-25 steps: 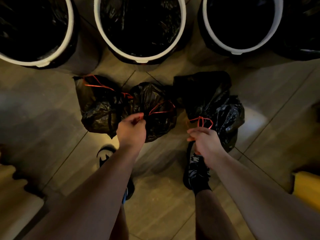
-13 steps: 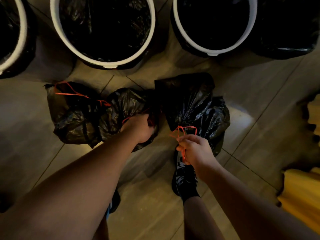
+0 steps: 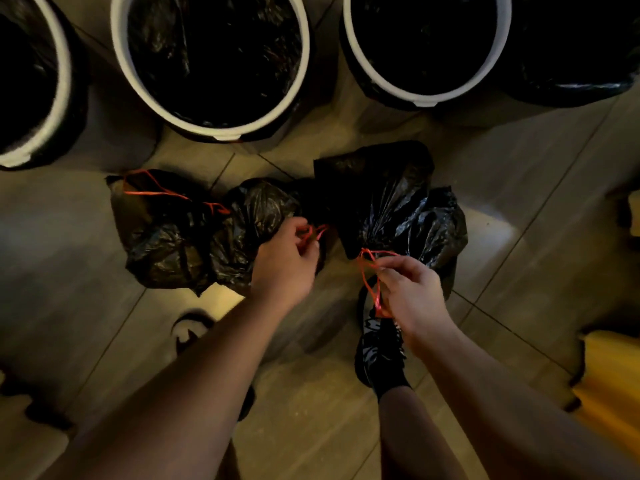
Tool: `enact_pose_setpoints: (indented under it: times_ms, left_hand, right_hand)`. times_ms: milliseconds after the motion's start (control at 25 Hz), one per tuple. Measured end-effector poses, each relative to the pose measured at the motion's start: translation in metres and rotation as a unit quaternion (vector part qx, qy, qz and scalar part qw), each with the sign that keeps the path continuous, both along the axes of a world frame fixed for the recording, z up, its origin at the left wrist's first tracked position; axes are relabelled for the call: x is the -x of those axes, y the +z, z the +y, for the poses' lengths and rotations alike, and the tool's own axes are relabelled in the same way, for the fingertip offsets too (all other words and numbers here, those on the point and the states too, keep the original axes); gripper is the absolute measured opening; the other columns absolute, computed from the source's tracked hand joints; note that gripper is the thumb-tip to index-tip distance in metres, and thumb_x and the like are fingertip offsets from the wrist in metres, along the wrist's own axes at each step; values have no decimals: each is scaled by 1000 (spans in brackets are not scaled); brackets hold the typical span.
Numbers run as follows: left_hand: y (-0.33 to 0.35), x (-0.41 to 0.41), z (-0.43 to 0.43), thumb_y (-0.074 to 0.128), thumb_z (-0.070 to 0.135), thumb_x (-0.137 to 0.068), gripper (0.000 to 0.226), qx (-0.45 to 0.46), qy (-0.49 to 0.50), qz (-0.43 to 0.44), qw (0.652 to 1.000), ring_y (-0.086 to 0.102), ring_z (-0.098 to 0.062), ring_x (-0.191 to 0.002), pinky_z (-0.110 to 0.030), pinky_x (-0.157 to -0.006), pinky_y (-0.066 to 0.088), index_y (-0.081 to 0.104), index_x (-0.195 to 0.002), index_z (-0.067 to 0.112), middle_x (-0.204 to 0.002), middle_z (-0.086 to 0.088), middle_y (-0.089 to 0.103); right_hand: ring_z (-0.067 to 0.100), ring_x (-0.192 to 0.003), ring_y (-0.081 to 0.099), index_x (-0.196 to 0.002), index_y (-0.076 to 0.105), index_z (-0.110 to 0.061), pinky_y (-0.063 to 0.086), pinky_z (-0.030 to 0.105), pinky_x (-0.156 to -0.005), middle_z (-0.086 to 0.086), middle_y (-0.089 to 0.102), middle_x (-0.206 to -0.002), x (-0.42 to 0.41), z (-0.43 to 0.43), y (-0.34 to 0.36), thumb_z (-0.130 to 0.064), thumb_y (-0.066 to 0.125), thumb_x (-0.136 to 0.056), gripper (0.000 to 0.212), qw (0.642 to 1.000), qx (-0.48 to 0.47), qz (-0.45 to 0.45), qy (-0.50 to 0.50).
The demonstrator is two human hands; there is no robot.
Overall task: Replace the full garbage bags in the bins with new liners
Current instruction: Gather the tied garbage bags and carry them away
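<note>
Three full bags on the floor (image 3: 519, 209) below the bins (image 3: 121, 64); both hands on red drawstrings.
Now the left hand (image 3: 284, 268) curls its fingers into the red loop (image 3: 317, 232) of the middle bag (image 3: 252, 220); half a second ago it pressed into the plastic. The right hand (image 3: 412, 292) pinches the right bag (image 3: 391, 202) by its drawstring (image 3: 369, 278), now drawn out longer and hanging below the fist. The left bag (image 3: 156, 230) lies untouched. The bins show dark liners inside, so relining looks done and the bags ready to lift away.
</note>
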State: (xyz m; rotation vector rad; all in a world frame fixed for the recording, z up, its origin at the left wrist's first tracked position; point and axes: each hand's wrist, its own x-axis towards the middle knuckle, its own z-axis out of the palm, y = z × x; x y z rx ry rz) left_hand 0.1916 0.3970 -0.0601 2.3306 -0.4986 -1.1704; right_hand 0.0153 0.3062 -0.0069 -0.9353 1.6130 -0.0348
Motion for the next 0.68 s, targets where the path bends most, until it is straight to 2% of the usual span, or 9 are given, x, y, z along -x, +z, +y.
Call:
enact_pose_setpoints:
  times_ms: [40, 80, 160, 280, 320, 480, 560, 640, 680]
  left_hand:
    - [18, -1, 4, 64, 47, -95, 41, 0, 12, 9, 1000, 59, 12, -78, -5, -61, 42, 52, -134, 46, -93, 29, 62]
    - [35, -2, 8, 63, 49, -94, 42, -4, 17, 22, 1000, 61, 9, -82, -9, -64, 46, 50, -133, 48, -94, 29, 62]
    - [68, -2, 15, 59, 51, -94, 45, -15, -7, 30, 999, 65, -7, -99, -26, -79, 54, 45, -136, 50, -112, 19, 67]
    - [111, 8, 19, 51, 51, -100, 49, -51, -98, -19, 994, 50, -20, -128, -42, -103, 41, 38, -147, 49, -134, 6, 61]
    - [123, 14, 20, 50, 49, -100, 49, -66, -124, -37, 989, 46, -21, -132, -44, -105, 36, 38, -148, 47, -137, 4, 60]
    - [163, 27, 13, 52, 42, -98, 41, -105, -158, -110, 976, 45, -23, -121, -45, -97, 33, 50, -139, 41, -119, 1, 64]
    - [178, 25, 12, 51, 42, -98, 37, -97, -154, -140, 973, 44, -23, -124, -48, -98, 32, 52, -136, 39, -112, 3, 67]
    - [188, 23, 9, 49, 41, -101, 37, -60, -125, -122, 983, 44, -20, -128, -48, -103, 36, 49, -138, 39, -113, 7, 69]
    - [191, 23, 9, 50, 40, -102, 38, -38, -99, -75, 992, 49, -18, -124, -45, -102, 43, 45, -139, 41, -114, 9, 68]
  right_hand:
    - [16, -56, 57, -94, 77, -28, 47, 32, -51, 2, 68, -69, -5, 0, 7, -18, 64, -101, 18, 1000, 7, -11, -3]
    - [16, -56, 56, -97, 77, -28, 48, 32, -52, 3, 68, -71, -9, 0, 13, -19, 64, -102, 17, 1000, 11, -25, -7]
    - [16, -59, 58, -99, 78, -29, 50, 31, -54, 3, 68, -72, -19, -2, 25, -21, 62, -104, 18, 999, 21, -43, 1]
    - [13, -67, 68, -101, 79, -32, 54, 26, -59, -1, 75, -81, -32, -1, 44, -21, 62, -102, 20, 996, 17, -66, 49]
    - [14, -71, 71, -101, 79, -32, 54, 26, -60, -1, 77, -85, -34, 1, 49, -21, 61, -100, 21, 995, 8, -75, 65]
    - [20, -78, 74, -101, 79, -30, 53, 30, -60, 2, 77, -88, -33, 3, 67, -24, 58, -91, 24, 994, -16, -81, 78]
    - [22, -76, 73, -101, 80, -27, 51, 34, -59, 4, 77, -86, -30, -1, 76, -24, 60, -88, 24, 994, -13, -87, 72]
    - [24, -76, 73, -103, 79, -25, 52, 34, -59, 7, 77, -88, -27, -7, 85, -24, 61, -88, 23, 992, -12, -102, 67]
    - [25, -78, 74, -105, 79, -25, 53, 33, -60, 9, 78, -92, -26, -9, 90, -25, 62, -88, 23, 992, -17, -111, 64]
